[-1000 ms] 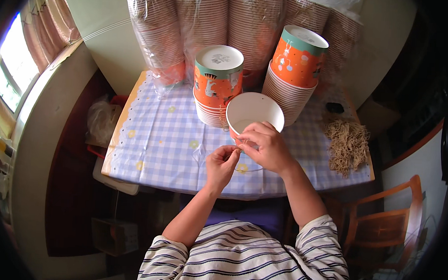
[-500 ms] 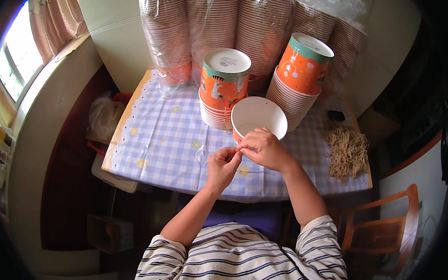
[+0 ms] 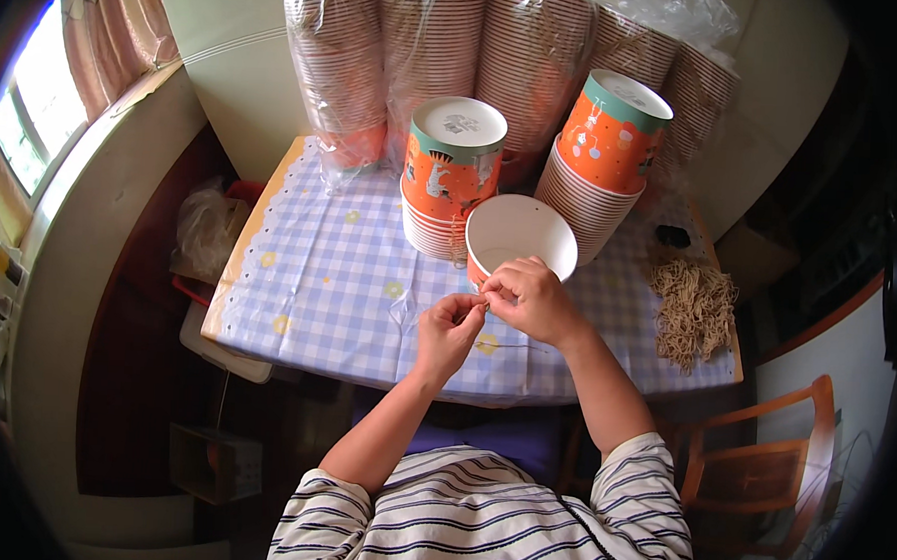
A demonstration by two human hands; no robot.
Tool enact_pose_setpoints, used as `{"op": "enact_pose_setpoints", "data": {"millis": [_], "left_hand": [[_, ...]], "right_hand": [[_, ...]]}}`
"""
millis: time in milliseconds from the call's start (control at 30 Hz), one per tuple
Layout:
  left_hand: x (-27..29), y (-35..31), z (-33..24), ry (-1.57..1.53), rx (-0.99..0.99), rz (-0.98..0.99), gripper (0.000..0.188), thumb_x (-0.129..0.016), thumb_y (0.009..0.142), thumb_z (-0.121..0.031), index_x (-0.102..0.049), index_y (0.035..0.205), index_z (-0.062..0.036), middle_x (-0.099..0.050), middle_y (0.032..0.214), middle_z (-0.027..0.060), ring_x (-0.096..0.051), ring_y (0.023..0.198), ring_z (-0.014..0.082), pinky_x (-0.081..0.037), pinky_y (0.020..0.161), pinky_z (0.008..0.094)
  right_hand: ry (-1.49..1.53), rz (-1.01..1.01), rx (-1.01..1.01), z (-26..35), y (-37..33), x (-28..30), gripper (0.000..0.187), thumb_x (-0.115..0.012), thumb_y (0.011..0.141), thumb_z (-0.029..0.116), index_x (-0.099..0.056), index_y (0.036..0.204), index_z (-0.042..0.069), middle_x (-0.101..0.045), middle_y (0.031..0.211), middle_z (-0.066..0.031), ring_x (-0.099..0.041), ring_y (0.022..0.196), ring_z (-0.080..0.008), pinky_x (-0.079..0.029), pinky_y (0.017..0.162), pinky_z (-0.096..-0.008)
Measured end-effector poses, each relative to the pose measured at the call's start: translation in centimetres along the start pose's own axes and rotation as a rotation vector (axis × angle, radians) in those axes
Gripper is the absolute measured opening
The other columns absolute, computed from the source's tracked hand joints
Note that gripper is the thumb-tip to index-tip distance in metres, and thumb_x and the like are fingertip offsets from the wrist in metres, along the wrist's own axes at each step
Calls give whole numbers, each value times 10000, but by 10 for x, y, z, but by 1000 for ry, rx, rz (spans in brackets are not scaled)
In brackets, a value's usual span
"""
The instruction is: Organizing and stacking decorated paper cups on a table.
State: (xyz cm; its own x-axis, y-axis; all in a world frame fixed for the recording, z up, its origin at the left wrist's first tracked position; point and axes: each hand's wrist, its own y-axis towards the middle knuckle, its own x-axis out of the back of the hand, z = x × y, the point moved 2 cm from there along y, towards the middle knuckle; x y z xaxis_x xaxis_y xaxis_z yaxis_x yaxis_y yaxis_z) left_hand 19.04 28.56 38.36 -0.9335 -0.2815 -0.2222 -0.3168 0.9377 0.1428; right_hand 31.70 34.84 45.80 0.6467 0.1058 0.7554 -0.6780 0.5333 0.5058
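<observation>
An orange paper tub (image 3: pixel 523 223) with a white inside leans with its mouth up at the middle of the table. In front of its near side, my left hand (image 3: pixel 450 330) and my right hand (image 3: pixel 530 300) meet, thumbs and fingertips pinched together. Between the fingertips is something small that I cannot make out. A thin cord-like strand (image 3: pixel 514 345) lies on the cloth just below the hands. To the left, an upside-down stack of tubs (image 3: pixel 453 185) has beige cord loops (image 3: pixel 458 242) hanging at its side.
A second upside-down stack of tubs (image 3: pixel 590 206) rises behind on the right. Tall plastic-wrapped tub stacks (image 3: pixel 429 49) line the back. A heap of beige cords (image 3: pixel 695 311) and a small black object (image 3: pixel 673 235) lie on the checked tablecloth (image 3: pixel 339 275). A wooden chair (image 3: pixel 760 474) stands right.
The view has shifted slightly. Both hands keep their pinch in front of the tub, with only small finger movement.
</observation>
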Motion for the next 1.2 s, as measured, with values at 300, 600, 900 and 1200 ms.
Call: {"op": "enact_pose_setpoints", "data": {"millis": [300, 600, 900, 1200], "left_hand": [[-2, 6, -1, -12, 51, 28, 142, -648, 855, -114, -645, 878, 26, -516, 605, -70, -404, 541, -4, -301, 480, 170], [-2, 9, 3, -333, 140, 25, 109, -651, 849, -86, -620, 914, -4, -542, 697, -54, -409, 578, -9, -292, 494, 153], [-2, 8, 7, -450, 236, 31, 83, -657, 836, -104, -603, 849, -42, -531, 688, -50, -393, 532, 6, -290, 463, 164], [-1, 4, 5, -503, 340, 9, 67, -630, 845, -94, -606, 850, -32, -526, 662, -40, -402, 514, 20, -313, 478, 175]], "right_hand": [[67, -29, -29, 0, 10, 8, 39, -671, 724, 84, -635, 739, 77, -575, 753, -10, -566, 644, -189, -415, 726, -338], [83, -85, -30, -1, 9, 10, 48, -680, 722, 82, -653, 761, 77, -570, 779, -15, -568, 703, -195, -431, 744, -338], [78, -107, -6, 4, 1, 10, 74, -675, 716, 55, -644, 779, 79, -563, 802, -17, -554, 745, -212, -420, 753, -338], [-236, -136, 250, 14, -6, 5, 171, -704, 653, 55, -625, 798, 101, -551, 831, -32, -515, 749, -219, -417, 730, -351]]}}
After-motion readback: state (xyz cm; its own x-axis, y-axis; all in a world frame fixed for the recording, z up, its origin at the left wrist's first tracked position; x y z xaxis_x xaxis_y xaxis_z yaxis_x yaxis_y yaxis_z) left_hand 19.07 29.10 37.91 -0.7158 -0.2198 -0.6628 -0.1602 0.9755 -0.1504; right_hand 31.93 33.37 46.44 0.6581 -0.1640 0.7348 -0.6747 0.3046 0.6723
